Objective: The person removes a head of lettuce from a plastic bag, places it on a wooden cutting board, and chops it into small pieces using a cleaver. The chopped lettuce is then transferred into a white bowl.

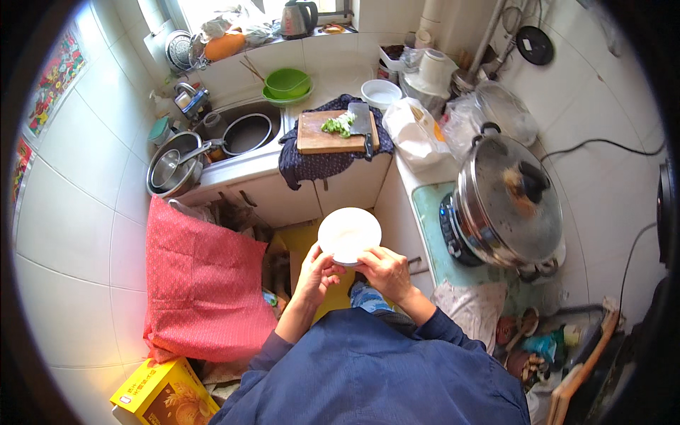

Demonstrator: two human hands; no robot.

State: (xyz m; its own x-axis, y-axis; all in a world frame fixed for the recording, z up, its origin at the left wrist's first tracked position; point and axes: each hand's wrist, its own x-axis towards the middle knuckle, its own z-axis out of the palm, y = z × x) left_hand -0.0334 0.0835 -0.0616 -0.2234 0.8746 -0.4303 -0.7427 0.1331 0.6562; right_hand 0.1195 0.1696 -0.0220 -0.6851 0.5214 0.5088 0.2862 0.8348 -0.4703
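A small white plate or shallow dish [349, 234] is held in front of my body, above the floor. My left hand [320, 271] grips its lower left rim, thumb and fingertips on the edge. My right hand [387, 270] pinches the lower right rim. Beyond it, a wooden cutting board [313, 133] lies on a dark patterned cloth [297, 170] at the counter's edge. Chopped green and white scallion [338, 125] is heaped on the board, and a cleaver [360, 121] rests beside it, its black handle towards me.
At right, a lidded steel steamer pot [504, 207] stands on an induction cooker [451, 234]. The sink [276, 114] holds a dark round pan [247, 134]. Green bowls [287, 85], a white bowl [381, 93] and a plastic bag [414, 133] flank the board. A red cloth [207, 287] covers something at left.
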